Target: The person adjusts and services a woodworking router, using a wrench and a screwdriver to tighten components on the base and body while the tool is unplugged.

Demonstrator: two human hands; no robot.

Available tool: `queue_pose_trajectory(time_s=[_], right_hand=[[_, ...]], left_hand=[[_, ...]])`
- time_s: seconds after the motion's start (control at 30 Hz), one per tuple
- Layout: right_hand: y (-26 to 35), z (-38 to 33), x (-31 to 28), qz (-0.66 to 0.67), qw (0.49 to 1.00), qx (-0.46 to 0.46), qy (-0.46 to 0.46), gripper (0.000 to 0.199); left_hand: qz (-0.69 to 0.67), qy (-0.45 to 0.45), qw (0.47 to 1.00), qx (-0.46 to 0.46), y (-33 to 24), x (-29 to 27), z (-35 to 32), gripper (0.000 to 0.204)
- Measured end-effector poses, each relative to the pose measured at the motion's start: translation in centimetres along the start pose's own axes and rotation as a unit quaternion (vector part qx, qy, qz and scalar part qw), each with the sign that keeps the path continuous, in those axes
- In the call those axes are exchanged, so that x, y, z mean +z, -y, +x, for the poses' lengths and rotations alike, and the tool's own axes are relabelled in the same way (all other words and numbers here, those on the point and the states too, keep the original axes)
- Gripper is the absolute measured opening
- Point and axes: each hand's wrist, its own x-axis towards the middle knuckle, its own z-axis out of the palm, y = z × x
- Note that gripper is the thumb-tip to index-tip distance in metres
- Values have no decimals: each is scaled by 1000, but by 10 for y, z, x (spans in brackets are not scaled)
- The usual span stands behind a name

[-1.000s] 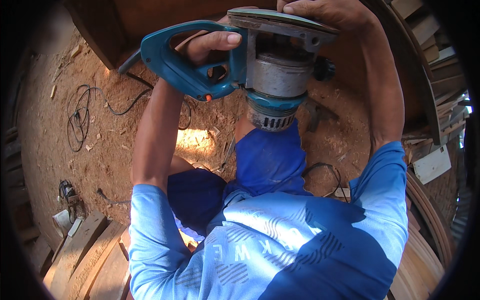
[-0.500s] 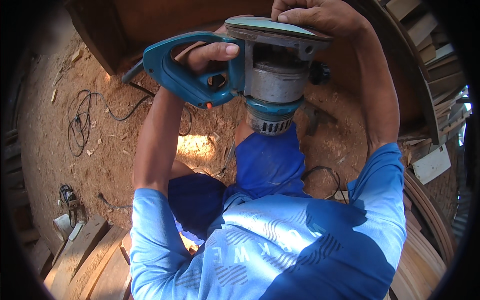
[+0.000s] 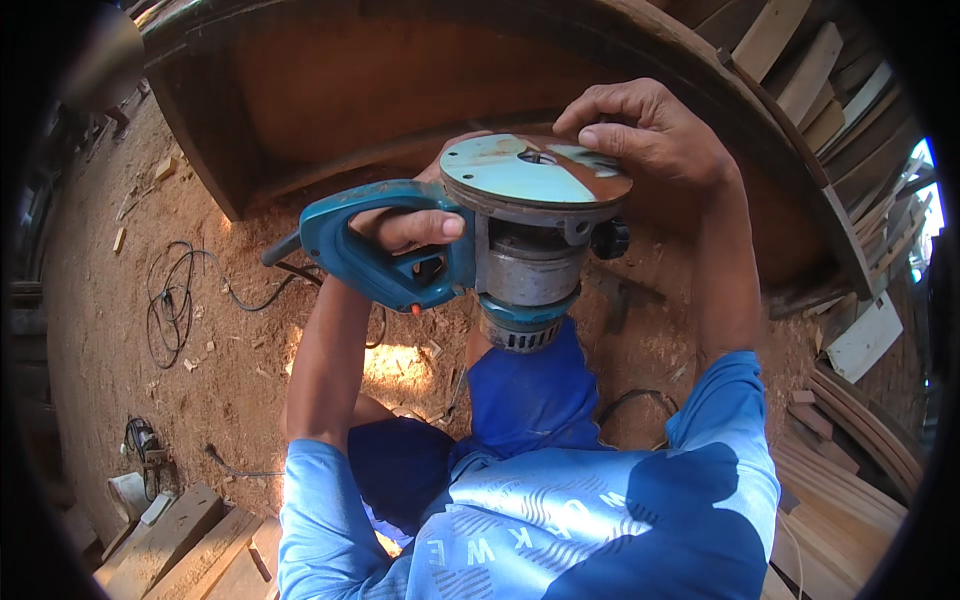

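Here, inverted router, left hand clasped round its handle, right hand half-curled by right edge of base plate, grasp unclear.

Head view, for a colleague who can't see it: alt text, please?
A person's left hand grips the teal handle of a power tool held with its round plate up, the right hand at the plate's edge. Beyond are curved woodwork and brown ground.
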Motion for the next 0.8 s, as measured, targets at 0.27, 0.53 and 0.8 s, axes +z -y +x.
queue_pose_trajectory(time_s=[0.27, 0.53, 0.8], right_hand=[[9, 11, 7, -57, 997, -26, 52, 19], [33, -24, 29, -24, 987, -71, -143, 20], [10, -39, 82, -289, 870, -301, -263, 39]], left_hand=[[-7, 9, 1000, 0, 5, 2, 3, 108], [-4, 7, 1000, 5, 6, 3, 2, 111], [0, 4, 1000, 14, 7, 1, 5, 115]])
